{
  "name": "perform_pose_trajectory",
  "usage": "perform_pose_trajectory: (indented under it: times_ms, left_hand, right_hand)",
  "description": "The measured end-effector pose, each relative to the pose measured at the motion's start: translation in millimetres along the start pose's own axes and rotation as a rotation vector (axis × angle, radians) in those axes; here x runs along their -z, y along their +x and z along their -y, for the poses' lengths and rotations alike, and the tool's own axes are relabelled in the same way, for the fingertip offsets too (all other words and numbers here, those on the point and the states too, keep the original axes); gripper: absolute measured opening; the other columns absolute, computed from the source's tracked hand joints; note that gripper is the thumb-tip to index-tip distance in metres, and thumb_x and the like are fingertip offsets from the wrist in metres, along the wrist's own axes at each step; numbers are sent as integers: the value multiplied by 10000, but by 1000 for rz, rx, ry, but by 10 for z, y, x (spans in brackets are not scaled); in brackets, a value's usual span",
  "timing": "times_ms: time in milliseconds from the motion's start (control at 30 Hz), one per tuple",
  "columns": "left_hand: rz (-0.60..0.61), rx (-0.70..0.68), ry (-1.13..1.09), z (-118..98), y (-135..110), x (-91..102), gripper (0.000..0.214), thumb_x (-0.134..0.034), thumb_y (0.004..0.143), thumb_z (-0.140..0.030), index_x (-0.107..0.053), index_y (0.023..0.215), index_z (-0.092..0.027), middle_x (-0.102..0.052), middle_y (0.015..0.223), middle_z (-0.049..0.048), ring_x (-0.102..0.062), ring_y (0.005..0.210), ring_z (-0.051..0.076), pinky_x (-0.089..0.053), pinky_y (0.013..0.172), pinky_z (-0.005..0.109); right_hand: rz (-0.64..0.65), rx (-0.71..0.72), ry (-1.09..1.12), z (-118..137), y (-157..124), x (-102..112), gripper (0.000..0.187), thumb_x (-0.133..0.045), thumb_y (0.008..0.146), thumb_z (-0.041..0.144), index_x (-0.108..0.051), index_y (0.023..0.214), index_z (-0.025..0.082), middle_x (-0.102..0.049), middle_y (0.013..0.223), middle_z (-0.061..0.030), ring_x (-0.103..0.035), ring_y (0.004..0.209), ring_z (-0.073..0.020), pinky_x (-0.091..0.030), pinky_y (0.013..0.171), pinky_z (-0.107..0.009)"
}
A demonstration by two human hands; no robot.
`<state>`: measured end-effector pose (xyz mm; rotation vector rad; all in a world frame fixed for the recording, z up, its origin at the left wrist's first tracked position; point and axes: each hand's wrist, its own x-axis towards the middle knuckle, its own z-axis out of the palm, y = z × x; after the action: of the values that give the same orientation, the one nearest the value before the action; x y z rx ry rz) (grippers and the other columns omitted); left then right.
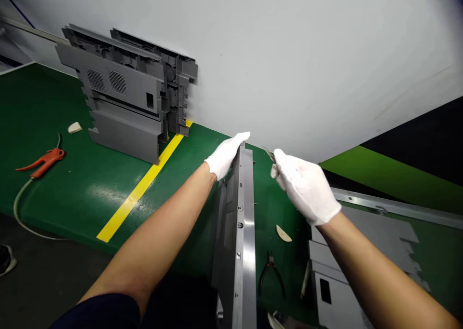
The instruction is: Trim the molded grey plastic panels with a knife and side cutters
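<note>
A long grey vented panel (pixel 248 223) is stood on its narrow side across the green workbench (pixel 184 153), its far end close to the far edge, by the white wall (pixel 289 54), its near end cut off by the bottom of the view. That far end is met by the gloved left hand (pixel 226 157), with fingers stretched along it; how firmly they are closed cannot be told. By the gloved right hand (pixel 304 186), a thin metal tool (pixel 269 154) is pinched between thumb and curled fingers, tip toward the wall, just right of the panel and apart from it.

Between panel and right forearm, pliers (pixel 270 271) are laid with handles spread, and a cream half-round piece (pixel 283 233) is seen beyond them. Farther right, more grey panels (pixel 336 281) are laid below a metal rail (pixel 398 208).

At the far edge on the left, grey housings (pixel 125 131) are stood near the wall, over the far part of a yellow stripe (pixel 133 198). Toward the left front edge, an orange air gun (pixel 47 161) is placed, its hose (pixel 17 201) hung over that edge.
</note>
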<state>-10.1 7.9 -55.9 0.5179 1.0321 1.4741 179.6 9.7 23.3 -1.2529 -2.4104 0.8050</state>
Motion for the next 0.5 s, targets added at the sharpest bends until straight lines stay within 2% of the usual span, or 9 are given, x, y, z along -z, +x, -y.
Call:
perform_pose_trajectory:
  times_ms: [100,167,233,300,367,433,500]
  left_hand:
    - [97,-15,2,-18,-64,17,310,-734,826,-461,-601,901,-191,-556,772,-9,-554,717,138,-474,750,316]
    - [180,-36,5,-22,-121,38,288,-761,810,-366,-602,985,-202,-565,870,-16,-556,773,121,-462,811,302]
    - [239,-62,17,-25,-181,67,401,-773,784,-271,-591,1138,-228,-577,1031,1,-582,910,130,-442,918,310]
    - [279,-88,49,-35,-229,107,581,-772,762,-226,-537,1292,-268,-556,1216,35,-578,1080,164,-406,1028,347]
    - [326,-117,110,-54,-254,154,663,-769,750,-234,-493,1351,-279,-520,1327,66,-557,1177,204,-393,1080,400]
    - [331,-186,229,-78,-245,201,534,-681,817,-300,-506,1317,-235,-525,1342,102,-553,1211,243,-411,1082,475]
    - [286,-267,364,-98,-206,237,354,-557,869,-318,-570,1195,-181,-563,1268,136,-518,1276,289,-403,1090,542]
  right_hand:
    - [1,-170,314,-26,-68,-12,538,-410,978,635,-571,661,232,-425,509,36,-384,491,-133,-332,502,-281]
    - [18,-207,379,-35,-103,-22,525,-448,969,629,-580,655,230,-422,493,42,-374,485,-128,-329,501,-279]
    - [6,-226,400,-62,-106,-23,522,-453,969,626,-583,655,230,-426,491,43,-377,484,-127,-332,504,-279]
    - [11,-232,382,-108,-67,-20,525,-453,962,640,-586,658,233,-433,483,44,-389,482,-130,-344,508,-281]
    - [38,-210,310,-157,10,-22,538,-448,951,664,-589,658,236,-451,489,40,-409,487,-136,-355,511,-284]
    - [60,-145,178,-183,114,-32,560,-426,947,686,-577,647,238,-478,525,33,-434,508,-139,-362,522,-285]
    - [62,-37,-4,-171,231,-41,584,-381,953,699,-541,632,238,-493,567,25,-442,529,-139,-358,531,-284]
